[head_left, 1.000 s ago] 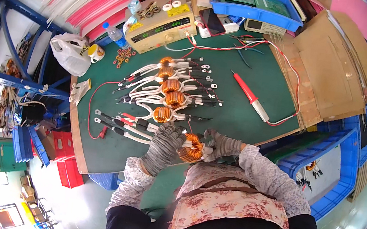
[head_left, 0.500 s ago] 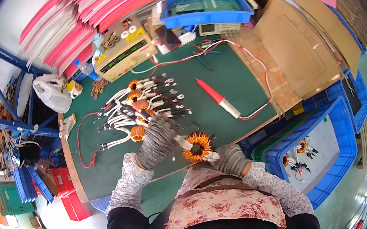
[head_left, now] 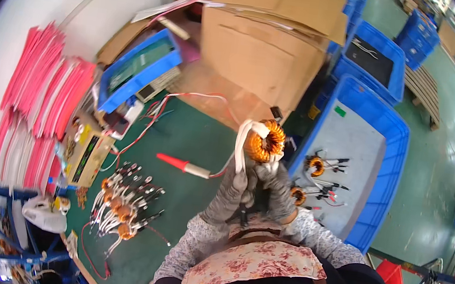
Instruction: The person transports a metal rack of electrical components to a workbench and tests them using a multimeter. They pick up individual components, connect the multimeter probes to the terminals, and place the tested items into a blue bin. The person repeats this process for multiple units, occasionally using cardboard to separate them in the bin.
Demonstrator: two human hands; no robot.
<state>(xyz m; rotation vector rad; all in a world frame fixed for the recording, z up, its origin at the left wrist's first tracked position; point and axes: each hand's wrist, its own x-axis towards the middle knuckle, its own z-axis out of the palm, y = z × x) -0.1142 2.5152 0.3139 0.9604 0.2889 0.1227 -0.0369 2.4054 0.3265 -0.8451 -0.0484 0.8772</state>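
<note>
A toroidal coil (head_left: pixel 267 141) with orange copper windings and white sleeved leads is held up in front of me, over the table's right edge. Both hands wear grey gloves. My left hand (head_left: pixel 226 197) is closed on the white leads looping down on the coil's left. Just below the ring, my right hand (head_left: pixel 277 194) is closed around the leads on the other side; its fingertips are partly hidden. Dark lead ends hang between the hands. A red and white probe (head_left: pixel 183 165) lies on the green table (head_left: pixel 171 218) left of them.
Several similar coils (head_left: pixel 118 208) with leads lie bunched on the table at left. To the right, a large blue bin (head_left: pixel 386 180) holds coils. Behind stand a cardboard box (head_left: pixel 250 53), a blue tray (head_left: pixel 144 70), a bench instrument (head_left: pixel 87 158) and stacked pink sheets (head_left: pixel 43 100).
The view has turned right, toward the blue bin. My hands have lifted the coil from the table's front edge; my left hand has left the bunched coils and now grips its leads.
</note>
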